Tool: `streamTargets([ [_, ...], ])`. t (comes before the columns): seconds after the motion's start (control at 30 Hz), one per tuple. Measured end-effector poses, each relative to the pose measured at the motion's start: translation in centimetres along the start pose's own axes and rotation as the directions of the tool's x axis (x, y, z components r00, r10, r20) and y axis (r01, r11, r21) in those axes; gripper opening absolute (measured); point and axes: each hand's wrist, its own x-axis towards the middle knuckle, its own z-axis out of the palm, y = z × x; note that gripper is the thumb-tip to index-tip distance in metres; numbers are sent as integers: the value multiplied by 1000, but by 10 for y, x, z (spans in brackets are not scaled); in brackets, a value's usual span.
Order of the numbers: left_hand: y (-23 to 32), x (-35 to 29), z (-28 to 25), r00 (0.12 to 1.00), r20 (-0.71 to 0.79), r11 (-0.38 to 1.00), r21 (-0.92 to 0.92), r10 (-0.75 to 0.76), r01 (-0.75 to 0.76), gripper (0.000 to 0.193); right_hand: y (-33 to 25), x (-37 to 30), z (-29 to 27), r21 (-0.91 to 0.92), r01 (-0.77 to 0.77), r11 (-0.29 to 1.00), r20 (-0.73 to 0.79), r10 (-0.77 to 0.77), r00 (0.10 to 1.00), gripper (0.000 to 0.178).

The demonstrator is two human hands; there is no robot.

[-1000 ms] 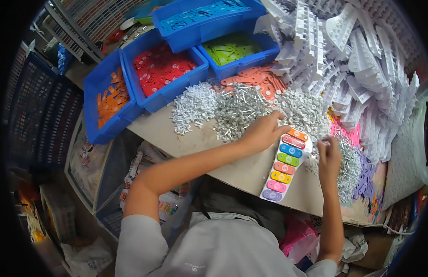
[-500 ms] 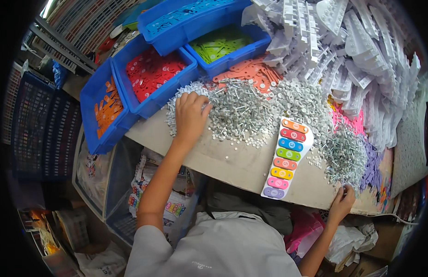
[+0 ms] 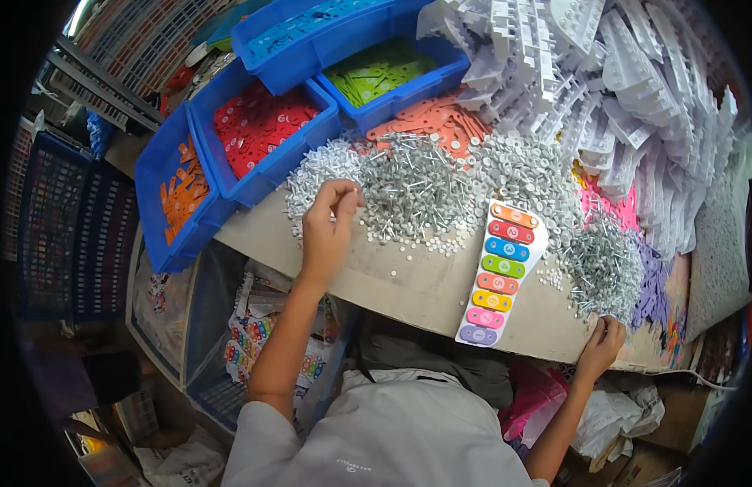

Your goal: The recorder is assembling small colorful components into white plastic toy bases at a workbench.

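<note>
Bar toy (image 3: 501, 274) lies on the worktop (image 3: 408, 292) between the hands, touched by neither. All eight bars sit across its white base (image 3: 538, 242): orange, red, blue, green, coral, yellow, pink, purple. Orange bar (image 3: 515, 215) shows pale round caps at both ends; other seven show darker dots. My read: bars all placed, pale caps on orange only, seven bars without. Dots too small to tell pin from hole.

Left hand (image 3: 327, 235) is by the white pegs (image 3: 315, 174), thumb and forefinger drawn close; can't tell if a small piece is between them. Right hand (image 3: 601, 347) is at the worktop's near edge, just below the right pin pile (image 3: 607, 276), fingers curled; can't tell what, if anything, it grips.

Materials: base looks like smooth moulded plastic, wide at orange, tapering to purple. Bars flat, round-ended. Middle pin pile (image 3: 416, 191) is thin, shiny, metallic, tangled. Grey-white discs (image 3: 518, 170) look matte. Spare bases (image 3: 635, 105) heap up, ribbed and studded. Blue bins (image 3: 250, 195) are smooth-walled, holding loose flat bars.
</note>
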Motion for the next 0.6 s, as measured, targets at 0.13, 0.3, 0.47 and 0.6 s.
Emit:
streamTargets([
  [0.13, 4, -11, 2, 998, 44, 969, -241, -49, 58, 11, -2, 6, 0, -50, 14, 999, 97, -9, 995, 9],
  [0.3, 1, -14, 10, 994, 70, 921, -374, -89, 108, 12, 13, 3, 5, -170, 55, 984, 15, -53, 998, 15],
  [0.47, 9, -19, 24, 943, 254, 820, -477, -217, 317, 13, -33, 5, -9, 494, -130, 860, -204, 260, 944, 14],
  [0.6, 23, -22, 63, 827, 498, 628, -564, -260, 536, 16, -117, 23, -9, 806, -342, 483, 330, 114, 937, 8],
])
